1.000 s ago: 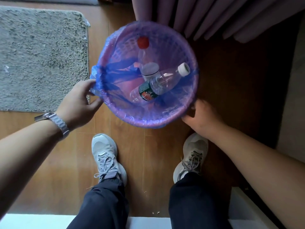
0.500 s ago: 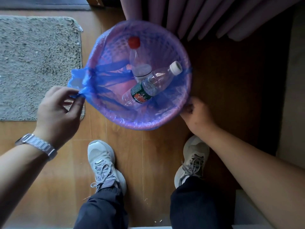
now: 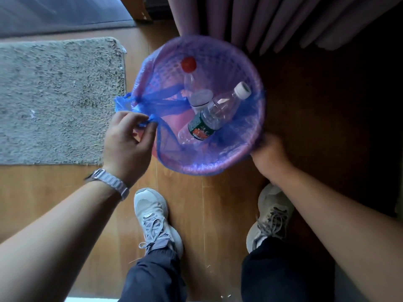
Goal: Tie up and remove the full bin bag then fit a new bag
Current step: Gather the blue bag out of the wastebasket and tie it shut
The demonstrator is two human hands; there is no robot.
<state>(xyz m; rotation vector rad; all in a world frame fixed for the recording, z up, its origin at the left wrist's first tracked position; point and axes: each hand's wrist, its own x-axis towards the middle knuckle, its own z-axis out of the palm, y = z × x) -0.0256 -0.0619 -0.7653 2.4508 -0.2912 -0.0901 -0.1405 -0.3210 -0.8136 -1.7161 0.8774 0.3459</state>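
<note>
A round pink mesh bin (image 3: pixel 244 153) stands on the wooden floor, lined with a thin blue bag (image 3: pixel 165 101). Two clear plastic bottles lie inside: one with a red cap (image 3: pixel 188 64), one with a white cap and a green label (image 3: pixel 209 118). At the bin's left rim the bag is gathered into a bunch. My left hand (image 3: pixel 128 140) pinches the bag's edge just below that bunch. My right hand (image 3: pixel 268 153) grips the bag-covered rim at the lower right, its fingers partly hidden under the rim.
A grey shaggy mat (image 3: pixel 56 101) lies left of the bin. Purple curtains (image 3: pixel 261 20) hang right behind it. My two feet in grey trainers (image 3: pixel 152 216) stand close in front. A dark area fills the right side.
My left hand, which had pulled the gathered bag edge out to the left, has moved back in to the bin's rim. My right hand has stayed on the rim.
</note>
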